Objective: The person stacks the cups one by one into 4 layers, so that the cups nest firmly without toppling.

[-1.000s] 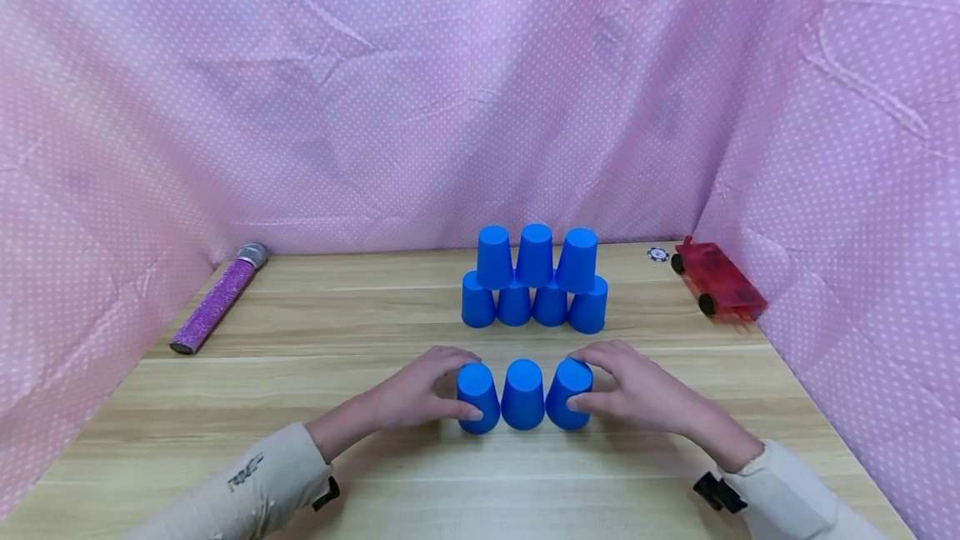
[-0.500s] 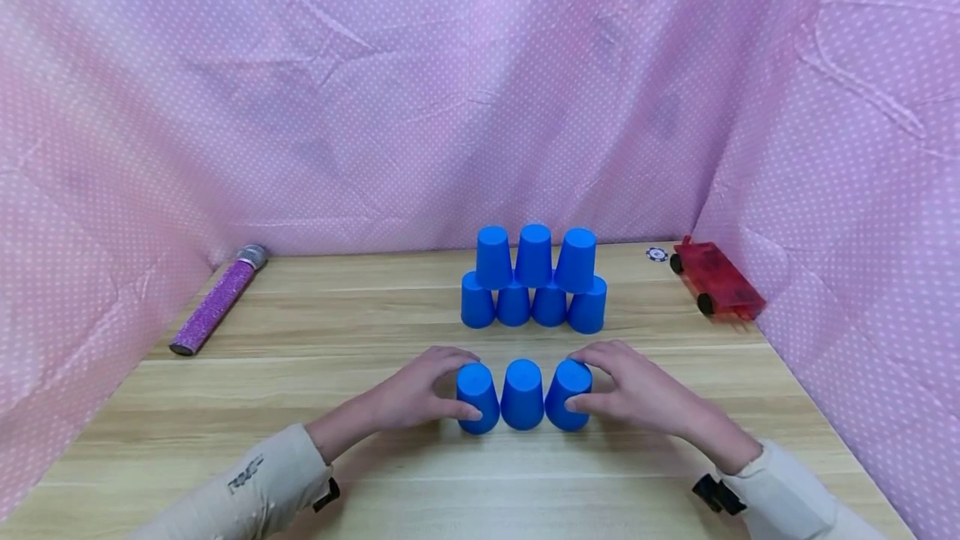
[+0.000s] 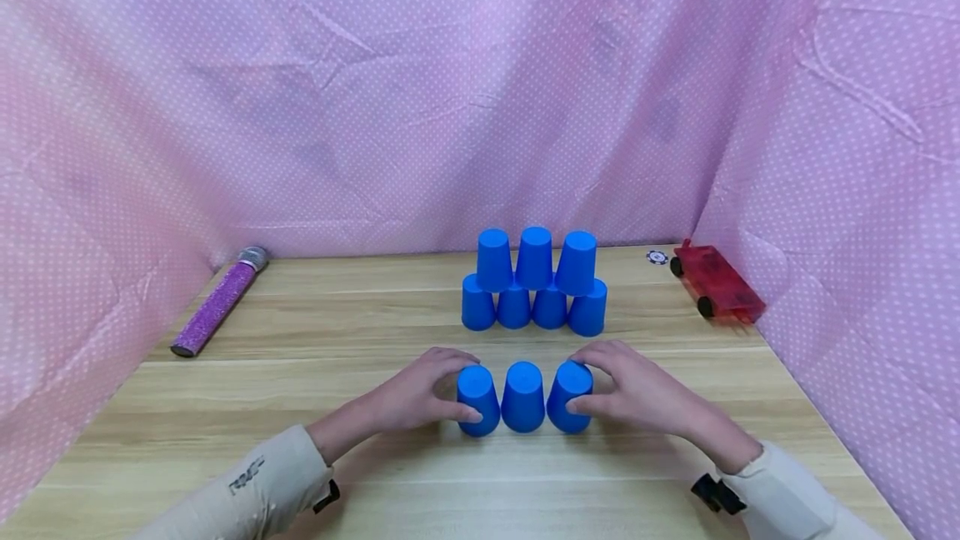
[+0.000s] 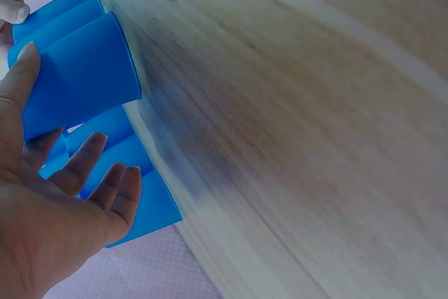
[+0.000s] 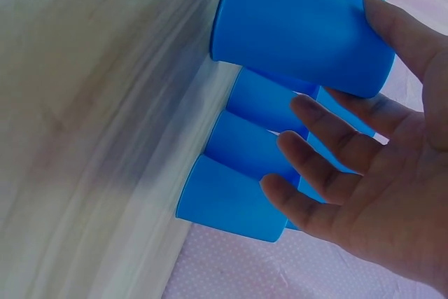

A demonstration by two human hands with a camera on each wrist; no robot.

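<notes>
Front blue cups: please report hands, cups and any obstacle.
Left hand grips left front cup. Right hand grips right front cup. Middle front cup between, ungripped. Behind, possible obstacle: seven-cup stack.

1. The worktop (image 3: 360,298) is pale wood, with light brown grain running from side to side.
2. On its nearer half, three blue cups (image 3: 522,398) stand upside down in a row.
3. Farther back, four other blue cups (image 3: 513,309) stand rim down in a second row.
4. A glittery purple microphone (image 3: 215,307) lies slantwise near the left edge, its silver head toward the back.
5. Toward the back right lies a small round chip (image 3: 657,257).
6. Just beside that, a red toy car (image 3: 717,280) with black wheels sits along the right edge.
</notes>
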